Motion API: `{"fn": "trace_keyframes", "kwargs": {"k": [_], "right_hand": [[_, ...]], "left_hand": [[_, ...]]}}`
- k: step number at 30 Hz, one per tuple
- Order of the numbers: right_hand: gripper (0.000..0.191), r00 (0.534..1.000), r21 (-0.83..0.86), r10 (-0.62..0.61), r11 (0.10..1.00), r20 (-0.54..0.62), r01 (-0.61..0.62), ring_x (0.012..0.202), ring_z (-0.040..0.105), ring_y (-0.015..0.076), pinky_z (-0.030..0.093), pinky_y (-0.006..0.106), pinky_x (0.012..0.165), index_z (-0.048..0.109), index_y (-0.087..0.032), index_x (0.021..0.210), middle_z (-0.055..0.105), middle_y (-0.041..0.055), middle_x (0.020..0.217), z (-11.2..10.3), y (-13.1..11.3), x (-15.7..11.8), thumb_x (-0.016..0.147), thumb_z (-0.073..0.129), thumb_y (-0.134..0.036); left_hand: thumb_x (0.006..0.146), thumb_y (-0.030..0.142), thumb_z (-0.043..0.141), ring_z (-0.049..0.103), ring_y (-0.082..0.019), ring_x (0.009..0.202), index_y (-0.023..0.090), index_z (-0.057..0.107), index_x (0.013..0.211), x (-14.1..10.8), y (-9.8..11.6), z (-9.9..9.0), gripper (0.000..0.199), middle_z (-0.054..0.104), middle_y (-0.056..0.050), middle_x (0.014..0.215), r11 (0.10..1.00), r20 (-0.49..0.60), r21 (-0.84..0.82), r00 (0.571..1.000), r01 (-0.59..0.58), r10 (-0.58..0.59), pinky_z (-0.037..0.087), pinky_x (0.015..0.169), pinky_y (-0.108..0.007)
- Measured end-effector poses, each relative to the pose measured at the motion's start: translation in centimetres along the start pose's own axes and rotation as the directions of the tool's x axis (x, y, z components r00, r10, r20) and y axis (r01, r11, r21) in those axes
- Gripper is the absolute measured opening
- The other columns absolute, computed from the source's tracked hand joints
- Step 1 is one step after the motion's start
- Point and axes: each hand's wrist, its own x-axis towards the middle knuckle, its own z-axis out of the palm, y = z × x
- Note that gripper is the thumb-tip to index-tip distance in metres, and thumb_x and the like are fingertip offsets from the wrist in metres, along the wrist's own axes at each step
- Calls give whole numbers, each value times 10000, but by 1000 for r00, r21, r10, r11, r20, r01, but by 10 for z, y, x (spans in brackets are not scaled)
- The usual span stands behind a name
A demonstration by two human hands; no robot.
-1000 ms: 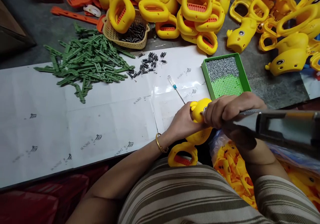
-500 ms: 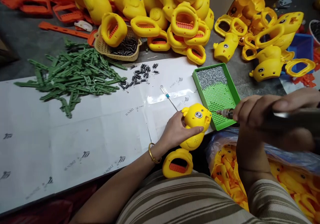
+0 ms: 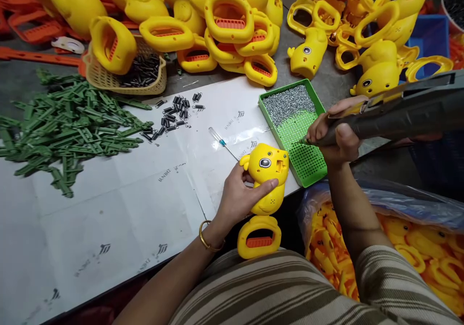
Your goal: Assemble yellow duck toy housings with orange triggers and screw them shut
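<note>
The step in hand looks like picking up a screw: the right hand point(image 3: 335, 134) is wrapped around the front of a powered screwdriver point(image 3: 391, 114), and its bit tip sits down on the perforated floor of the green tray point(image 3: 306, 158), just below the heap of small silver screws point(image 3: 288, 103) that fills the tray's far end. The left hand point(image 3: 241, 197) is closed on the yellow duck toy point(image 3: 266, 180), thumb across its front and fingers behind — the toy lies with its head on the near edge of the surface point(image 3: 119, 204) and its loop handle hanging off toward the person's striped shirt, eye side up. The toy is just beside the tray's near corner, so the driver tip is near the toy but clearly apart from it, up and to the right. By my judgement the next move calls for lifting the bit with a screw seated on it, swinging it the short way left and down to a screw hole in the toy's body, and holding the toy firm and level against the push; whether a screw already clings to the tip is too small to tell. A thin hand screwdriver point(image 3: 222, 142) lies untouched on the white paper just beyond the left hand, with loose black springs point(image 3: 176, 112) farther off.
</note>
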Motion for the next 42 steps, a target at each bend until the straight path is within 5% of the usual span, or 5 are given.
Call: {"fn": "trace_keyframes", "kwargs": {"k": [22,31,38,42], "right_hand": [[176,997,-10,-36,999,74,37,322,385,129,335,281,288,660,-327,930,458,-74,490,-2,12,-1,801,696,-441],[213,990,-8,-28,1000,139,29,393,494,156,462,329,370,665,-299,940,500,-45,530,0,-57,-9,789,688,-448],[162,993,4,-116,993,-6,116,334,410,126,377,274,299,642,-298,889,448,-77,484,-2,-14,-7,784,674,-416],[196,999,-11,-46,999,-8,46,341,421,123,382,268,327,598,-289,886,442,-84,485,-1,-1,-3,783,684,-432]], "left_hand": [[583,502,867,678,-238,961,163,564,1212,1,-3,4,775,705,-111,1115,998,-97,-67,995,3,-9,594,748,-333],[595,501,860,683,-245,949,159,578,1184,2,-1,5,737,707,-112,1105,997,-97,-67,995,-36,29,590,752,-343],[586,487,867,689,-248,977,164,565,1195,2,-5,3,752,706,-113,1127,996,-81,-84,996,-34,28,599,745,-331],[581,487,869,690,-234,961,160,564,1179,2,-3,3,747,709,-108,1115,995,-79,-93,997,-31,23,598,748,-323]]}}
